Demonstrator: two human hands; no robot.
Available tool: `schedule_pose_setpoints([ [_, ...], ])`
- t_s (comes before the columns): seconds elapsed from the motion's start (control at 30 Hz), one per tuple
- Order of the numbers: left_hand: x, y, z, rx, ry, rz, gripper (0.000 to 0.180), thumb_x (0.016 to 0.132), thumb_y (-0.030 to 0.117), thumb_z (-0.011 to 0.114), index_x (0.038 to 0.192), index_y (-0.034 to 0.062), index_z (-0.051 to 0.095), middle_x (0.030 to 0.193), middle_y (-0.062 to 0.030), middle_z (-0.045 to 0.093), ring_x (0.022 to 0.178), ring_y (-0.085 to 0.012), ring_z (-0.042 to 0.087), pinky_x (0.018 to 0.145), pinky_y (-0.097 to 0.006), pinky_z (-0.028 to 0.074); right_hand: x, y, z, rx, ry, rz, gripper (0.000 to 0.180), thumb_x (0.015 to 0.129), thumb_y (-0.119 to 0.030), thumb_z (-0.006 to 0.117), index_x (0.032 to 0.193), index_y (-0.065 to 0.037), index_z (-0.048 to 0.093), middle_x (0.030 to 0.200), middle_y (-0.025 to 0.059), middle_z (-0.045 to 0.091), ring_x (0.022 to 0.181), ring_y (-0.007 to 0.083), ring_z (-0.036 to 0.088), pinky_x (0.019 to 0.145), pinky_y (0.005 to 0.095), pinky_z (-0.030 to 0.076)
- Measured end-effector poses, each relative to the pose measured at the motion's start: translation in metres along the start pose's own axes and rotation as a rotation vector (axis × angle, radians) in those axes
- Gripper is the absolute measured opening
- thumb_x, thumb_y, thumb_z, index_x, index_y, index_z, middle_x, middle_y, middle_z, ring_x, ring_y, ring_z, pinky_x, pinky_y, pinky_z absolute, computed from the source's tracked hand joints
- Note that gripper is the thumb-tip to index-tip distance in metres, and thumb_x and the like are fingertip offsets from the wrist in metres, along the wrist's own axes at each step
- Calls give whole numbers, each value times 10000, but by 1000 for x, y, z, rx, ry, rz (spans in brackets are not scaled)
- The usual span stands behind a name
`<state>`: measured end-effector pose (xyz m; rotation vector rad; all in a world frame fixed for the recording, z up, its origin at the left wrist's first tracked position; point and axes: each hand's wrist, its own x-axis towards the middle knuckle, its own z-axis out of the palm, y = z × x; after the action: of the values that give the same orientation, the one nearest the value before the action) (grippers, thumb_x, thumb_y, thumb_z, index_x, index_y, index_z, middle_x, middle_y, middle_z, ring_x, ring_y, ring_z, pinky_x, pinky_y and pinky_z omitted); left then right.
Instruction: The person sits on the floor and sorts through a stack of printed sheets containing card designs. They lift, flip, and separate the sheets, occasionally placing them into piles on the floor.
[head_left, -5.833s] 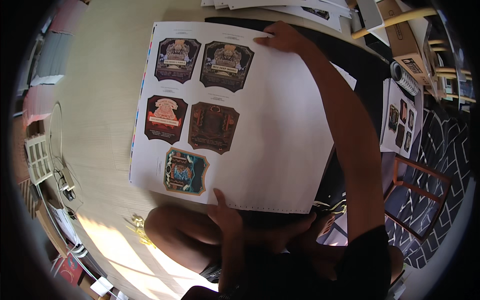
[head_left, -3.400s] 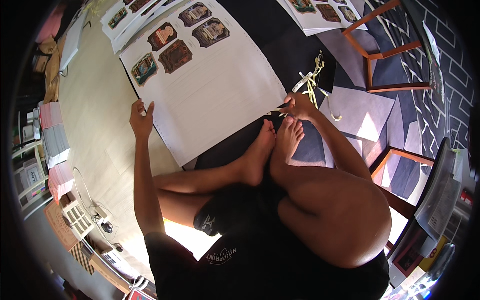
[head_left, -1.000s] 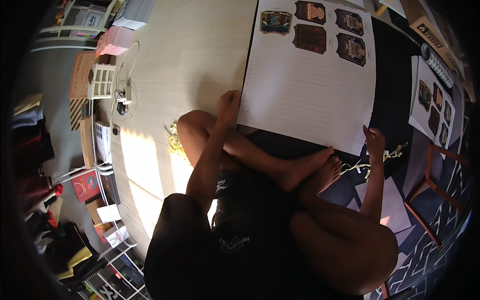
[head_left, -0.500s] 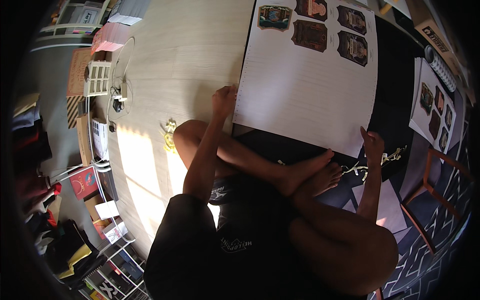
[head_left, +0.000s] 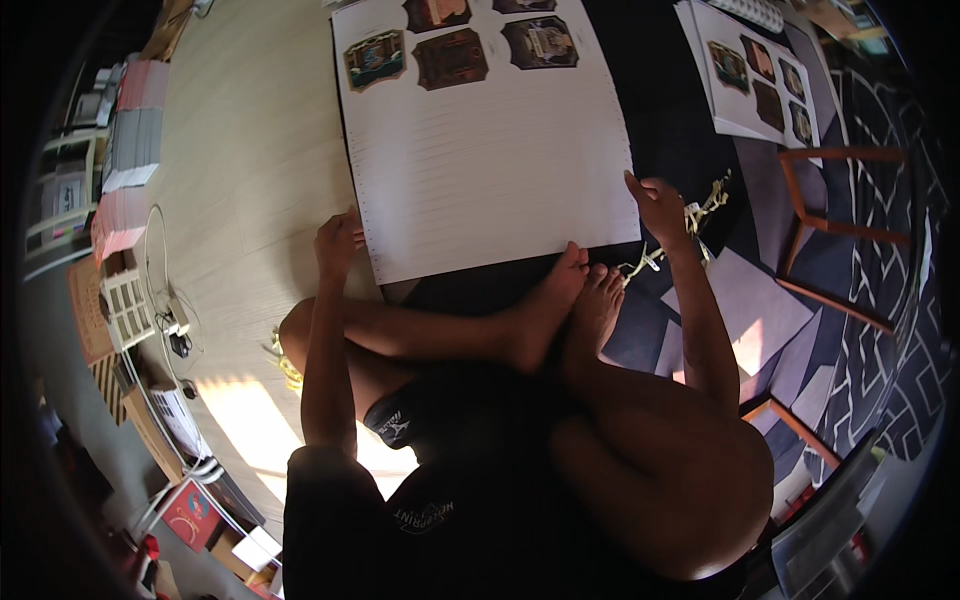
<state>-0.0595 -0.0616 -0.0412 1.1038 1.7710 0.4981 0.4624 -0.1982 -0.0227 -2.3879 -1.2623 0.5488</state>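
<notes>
A large white printed sheet (head_left: 490, 180) lies in front of my crossed legs, on a black surface (head_left: 650, 110). Ornate dark label-shaped prints (head_left: 450, 58) fill its far end, and small marks run down both side edges. My left hand (head_left: 338, 246) is closed at the left edge near the front corner, its fingertips against the paper. At the right edge my right hand (head_left: 660, 212) is closed too, thumb extended along the sheet's side. My bare feet (head_left: 585, 300) rest just before the front edge.
Another stack of printed sheets (head_left: 735, 100) sits at the far right. Yellowish strips of scrap (head_left: 705, 212) lie beside my right hand, with more by my left knee. A wooden chair frame (head_left: 850, 228) stands right. Paper stacks (head_left: 132, 150) and a power adapter (head_left: 180, 345) are left.
The view has turned, so the sheet and both hands appear farther left and at a different angle. Both hands stay at the sheet's side edges.
</notes>
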Motion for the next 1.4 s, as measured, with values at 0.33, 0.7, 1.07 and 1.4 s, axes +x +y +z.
schedule_pose_setpoints([
  [0.33, 45, 7, -27, 101, 24, 81, 420, 972, 365, 628, 1034, -45, 692, 849, -111, 721, 734, -142, 684, 666, -276, 558, 49, 43, -18, 263, -255, 54, 547, 900, -498, 683, 948, 47, 704, 752, 129, 723, 686, 202, 722, 641, 317, 541],
  [0.7, 122, 85, -11, -212, 3, 77, 429, 999, 363, 582, 1199, -14, 623, 1112, -112, 684, 1029, -186, 644, 932, -346, 512, 159, -26, 0, 446, -219, 63, 641, 882, -494, 718, 1204, 54, 638, 932, 105, 687, 853, 149, 643, 752, 288, 522],
  [1.07, 141, 115, 12, 134, 57, 168, 506, 1008, 400, 553, 1194, -63, 637, 1087, -137, 695, 1009, -199, 655, 942, -347, 513, 200, -54, 10, 403, -254, 57, 586, 944, -430, 661, 1281, 43, 587, 1126, 148, 671, 1071, 221, 644, 931, 365, 521],
  [1.4, 140, 115, 13, 107, 76, 184, 509, 994, 432, 576, 1135, -49, 667, 1040, -108, 700, 989, -175, 641, 921, -337, 509, 203, -55, 5, 562, -361, 119, 556, 948, -449, 658, 1249, 15, 598, 1203, 167, 652, 1117, 254, 631, 1007, 424, 476],
])
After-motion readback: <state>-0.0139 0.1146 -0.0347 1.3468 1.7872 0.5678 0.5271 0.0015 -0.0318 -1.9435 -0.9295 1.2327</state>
